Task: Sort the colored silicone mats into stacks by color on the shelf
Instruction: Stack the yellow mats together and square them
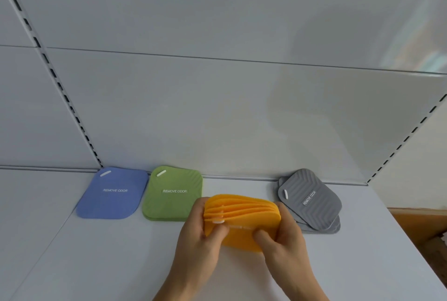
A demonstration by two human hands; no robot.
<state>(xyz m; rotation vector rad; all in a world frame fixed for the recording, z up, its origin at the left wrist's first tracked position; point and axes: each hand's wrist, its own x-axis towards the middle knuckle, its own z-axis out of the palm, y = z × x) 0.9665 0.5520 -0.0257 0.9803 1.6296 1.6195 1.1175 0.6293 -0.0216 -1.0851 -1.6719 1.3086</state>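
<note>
My fingers (219,228) on both hands pinch a fanned bundle of orange mats (242,216) just above the shelf (96,264), between the green stack (171,194) and the skewed grey stack (312,201). I judge the splayed, slippery sheets could spill onto either neighbour; blue (112,193) lies apart.

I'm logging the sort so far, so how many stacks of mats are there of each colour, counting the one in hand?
Blue stack: 1
Green stack: 1
Grey stack: 1
Orange stack: 1, held by the left hand and right hand
Total: 4 stacks on or over the shelf
</note>
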